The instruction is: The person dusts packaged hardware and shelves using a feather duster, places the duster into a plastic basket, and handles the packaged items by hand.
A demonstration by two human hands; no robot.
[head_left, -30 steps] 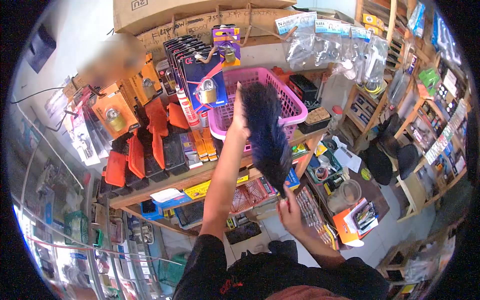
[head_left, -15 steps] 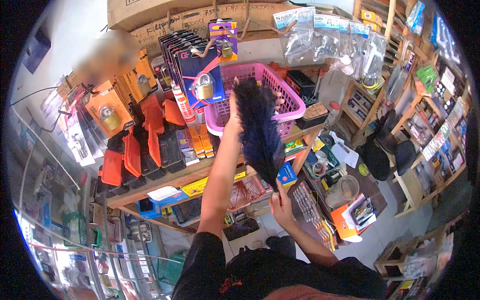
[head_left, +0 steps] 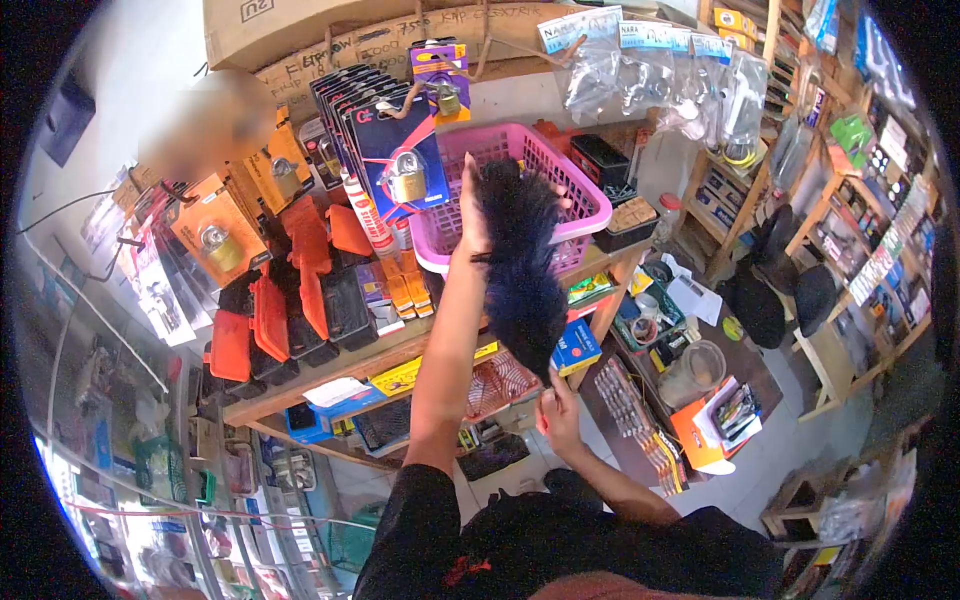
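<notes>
Packed hardware shop, with padlocks (head_left: 408, 180) hung on cards above a wooden counter (head_left: 335, 370). Held up in front of a pink basket (head_left: 585, 226): one feather duster (head_left: 525, 275), near-black with a bluish sheen, super fluffy, shaggy at the edges, tapering toward the bottom. Backed by the left hand (head_left: 474, 225), fingers spread wide behind the feathers. Gripped at the narrow lower end by the right hand (head_left: 560, 418), fingers curled in.

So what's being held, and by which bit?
A dark fluffy duster: the right hand holds its narrow end; the left hand is behind the fluffy part, its grip hidden.
</notes>
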